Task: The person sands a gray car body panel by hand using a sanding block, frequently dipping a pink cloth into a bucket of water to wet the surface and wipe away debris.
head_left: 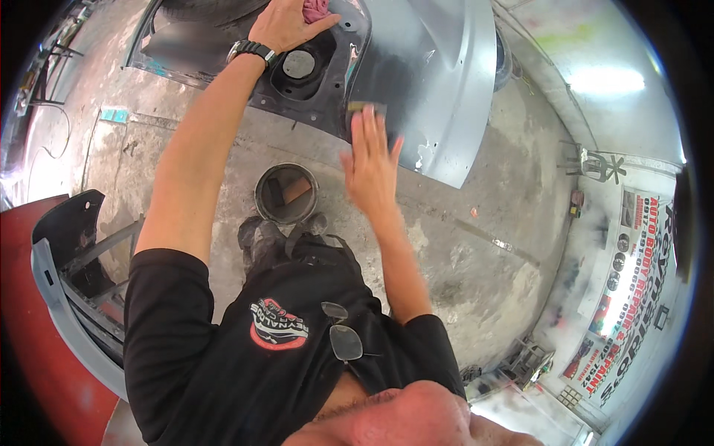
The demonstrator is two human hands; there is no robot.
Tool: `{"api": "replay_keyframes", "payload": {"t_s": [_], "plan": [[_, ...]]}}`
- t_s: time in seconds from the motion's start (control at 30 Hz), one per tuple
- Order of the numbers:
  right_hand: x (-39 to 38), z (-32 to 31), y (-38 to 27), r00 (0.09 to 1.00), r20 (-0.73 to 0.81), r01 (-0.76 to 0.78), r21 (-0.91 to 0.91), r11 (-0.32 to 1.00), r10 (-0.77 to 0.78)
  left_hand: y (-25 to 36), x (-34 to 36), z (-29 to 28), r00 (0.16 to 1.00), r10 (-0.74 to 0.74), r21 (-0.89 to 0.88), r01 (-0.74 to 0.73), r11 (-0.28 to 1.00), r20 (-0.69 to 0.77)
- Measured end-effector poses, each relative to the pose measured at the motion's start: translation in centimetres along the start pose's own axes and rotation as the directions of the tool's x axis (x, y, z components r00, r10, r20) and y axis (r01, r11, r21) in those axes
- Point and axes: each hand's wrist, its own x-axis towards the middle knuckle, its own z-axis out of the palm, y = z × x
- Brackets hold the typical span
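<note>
A grey-primed car body panel [416, 89] with a black inner section lies in front of me. My left hand [294, 26], with a dark watch [251, 50] on its wrist, rests at the panel's far black part. It holds a crumpled pink cloth [316, 9], its thumb stretched out to the right. My right hand [372, 167] lies on the panel's near edge, fingers stretched forward and slightly blurred. Under its fingertips is a small, flat sanding block [367, 106], mostly covered by the fingers. Beside the left wrist, a round opening [299, 65] shows in the black section.
A round bucket [259, 202] holding a dark block and a brown block stands on the concrete floor [446, 267] by my feet. A red and grey car part [44, 282] is at the left. A printed banner [632, 297] hangs on the right wall. Metal stands [520, 364] sit lower right.
</note>
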Motion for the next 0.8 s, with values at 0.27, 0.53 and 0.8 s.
{"api": "replay_keyframes", "payload": {"t_s": [0.27,0.53,0.8], "plan": [[3.4,1.1,-0.3,0.993,-0.114,0.031,0.247,0.969,-0.003,-0.7,-0.1,0.5,0.998,0.055,0.012,-0.055,0.998,-0.035],[6.9,0.0,13.6,0.950,-0.100,-0.269,0.231,0.935,0.297,1.2,1.0,1.8,0.994,0.112,0.016,-0.112,0.994,-0.013],[-1.9,1.5,8.2,0.997,0.042,-0.072,0.190,0.979,0.065,-0.1,-0.3,2.2,0.997,0.078,0.110,-0.079,0.991,0.008]]}}
